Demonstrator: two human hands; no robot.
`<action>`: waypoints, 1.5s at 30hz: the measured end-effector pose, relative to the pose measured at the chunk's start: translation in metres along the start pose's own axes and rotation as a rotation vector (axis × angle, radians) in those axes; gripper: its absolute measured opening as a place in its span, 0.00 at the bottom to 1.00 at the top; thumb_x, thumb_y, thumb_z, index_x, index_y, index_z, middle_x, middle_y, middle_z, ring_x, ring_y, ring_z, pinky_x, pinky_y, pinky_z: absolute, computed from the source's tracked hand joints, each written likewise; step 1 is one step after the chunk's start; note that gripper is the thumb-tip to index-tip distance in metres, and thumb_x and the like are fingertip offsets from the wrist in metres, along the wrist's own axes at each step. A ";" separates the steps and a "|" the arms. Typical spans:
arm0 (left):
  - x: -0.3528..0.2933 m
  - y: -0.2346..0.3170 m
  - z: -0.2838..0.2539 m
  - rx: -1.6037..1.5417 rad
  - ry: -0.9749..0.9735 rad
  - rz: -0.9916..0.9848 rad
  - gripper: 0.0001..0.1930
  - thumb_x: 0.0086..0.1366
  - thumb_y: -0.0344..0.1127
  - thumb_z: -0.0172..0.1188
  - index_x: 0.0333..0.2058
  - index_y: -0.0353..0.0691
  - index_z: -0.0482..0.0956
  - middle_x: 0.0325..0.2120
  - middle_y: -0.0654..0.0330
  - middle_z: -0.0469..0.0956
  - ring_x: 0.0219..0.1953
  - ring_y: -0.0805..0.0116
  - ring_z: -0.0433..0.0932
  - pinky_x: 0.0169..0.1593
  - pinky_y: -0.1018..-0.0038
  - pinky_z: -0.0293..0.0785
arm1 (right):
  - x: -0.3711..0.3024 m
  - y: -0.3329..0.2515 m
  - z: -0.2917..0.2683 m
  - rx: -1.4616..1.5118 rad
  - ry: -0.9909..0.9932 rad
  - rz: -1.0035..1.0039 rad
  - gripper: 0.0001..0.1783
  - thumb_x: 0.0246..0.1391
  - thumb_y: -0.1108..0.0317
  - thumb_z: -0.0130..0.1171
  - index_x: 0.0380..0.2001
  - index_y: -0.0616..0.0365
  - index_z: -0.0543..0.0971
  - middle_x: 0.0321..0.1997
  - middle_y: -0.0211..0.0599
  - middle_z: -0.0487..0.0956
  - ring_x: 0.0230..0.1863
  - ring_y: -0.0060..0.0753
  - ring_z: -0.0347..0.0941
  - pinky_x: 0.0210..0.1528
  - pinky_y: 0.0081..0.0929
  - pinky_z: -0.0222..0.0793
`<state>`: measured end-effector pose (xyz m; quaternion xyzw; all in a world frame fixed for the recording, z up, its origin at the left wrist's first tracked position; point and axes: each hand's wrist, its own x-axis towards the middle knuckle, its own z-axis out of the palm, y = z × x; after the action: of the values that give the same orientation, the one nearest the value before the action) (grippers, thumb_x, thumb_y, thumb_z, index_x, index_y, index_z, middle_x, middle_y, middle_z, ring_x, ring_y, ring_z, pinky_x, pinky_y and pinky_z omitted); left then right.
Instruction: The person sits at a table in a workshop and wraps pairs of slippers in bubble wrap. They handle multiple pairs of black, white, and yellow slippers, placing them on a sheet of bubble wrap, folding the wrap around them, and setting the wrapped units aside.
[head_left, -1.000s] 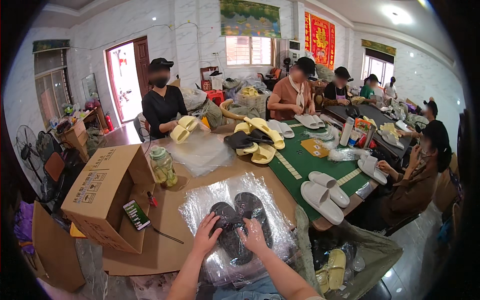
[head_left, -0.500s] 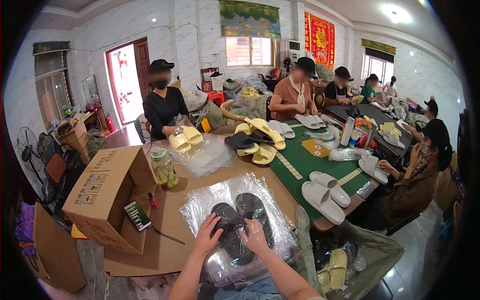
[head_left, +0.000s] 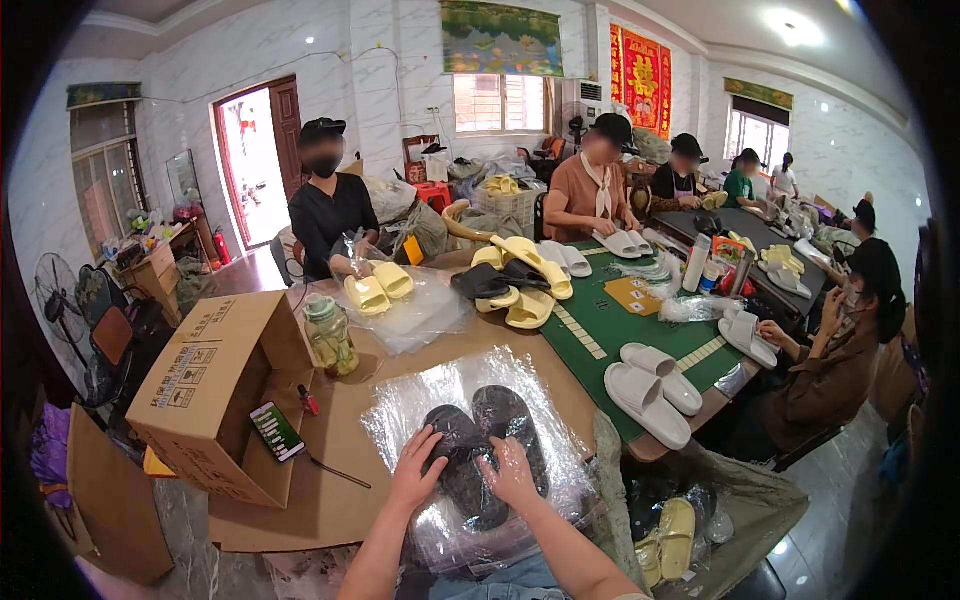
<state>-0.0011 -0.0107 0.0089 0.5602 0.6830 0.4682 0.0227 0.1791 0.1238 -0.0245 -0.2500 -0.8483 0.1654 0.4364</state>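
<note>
At the surface's left edge I see the open box (head_left: 215,385) with a phone (head_left: 277,431) leaning on its flap, unmoved. My left hand (head_left: 418,471) lies flat, fingers spread, on the bag (head_left: 480,455); it grips nothing and has barely shifted over the last second. My right hand (head_left: 512,470) is open too, pressing the dark slippers (head_left: 487,450) through the plastic at the near edge, still side by side inside. Across the far edge, a co-worker has lowered yellow slippers (head_left: 378,287) onto a clear sheet.
</note>
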 end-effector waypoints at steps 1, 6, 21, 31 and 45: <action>0.000 0.002 0.000 -0.004 0.000 0.001 0.26 0.67 0.45 0.63 0.62 0.47 0.75 0.68 0.54 0.67 0.71 0.47 0.61 0.72 0.58 0.57 | 0.000 0.000 -0.001 -0.011 0.013 -0.016 0.27 0.57 0.59 0.67 0.55 0.63 0.74 0.41 0.49 0.75 0.46 0.57 0.70 0.54 0.51 0.66; 0.000 0.000 0.001 0.002 0.003 0.001 0.26 0.67 0.44 0.63 0.62 0.46 0.75 0.67 0.53 0.68 0.70 0.46 0.62 0.72 0.58 0.57 | 0.005 -0.005 -0.006 0.053 0.020 -0.034 0.26 0.56 0.62 0.67 0.53 0.63 0.74 0.37 0.47 0.73 0.41 0.53 0.71 0.48 0.48 0.67; -0.001 -0.002 0.001 0.012 -0.010 -0.003 0.26 0.69 0.47 0.61 0.63 0.47 0.74 0.68 0.53 0.66 0.71 0.45 0.61 0.72 0.57 0.57 | 0.002 0.001 -0.002 -0.027 0.017 -0.050 0.26 0.55 0.61 0.67 0.53 0.63 0.74 0.38 0.48 0.73 0.41 0.52 0.71 0.47 0.47 0.67; 0.000 0.002 -0.001 0.004 -0.023 -0.003 0.26 0.69 0.44 0.61 0.64 0.46 0.73 0.69 0.54 0.65 0.71 0.48 0.60 0.73 0.58 0.55 | 0.003 0.001 -0.001 -0.058 0.086 -0.106 0.25 0.55 0.62 0.67 0.52 0.63 0.75 0.35 0.47 0.74 0.41 0.52 0.71 0.48 0.47 0.68; 0.000 0.001 0.000 0.001 -0.005 -0.004 0.26 0.67 0.45 0.63 0.62 0.46 0.75 0.68 0.53 0.67 0.71 0.47 0.61 0.72 0.58 0.56 | 0.006 -0.003 -0.005 0.016 0.039 -0.071 0.25 0.55 0.62 0.68 0.52 0.64 0.74 0.37 0.47 0.73 0.41 0.52 0.71 0.48 0.47 0.67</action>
<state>-0.0008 -0.0108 0.0099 0.5602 0.6842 0.4663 0.0250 0.1791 0.1249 -0.0166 -0.2194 -0.8466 0.1518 0.4605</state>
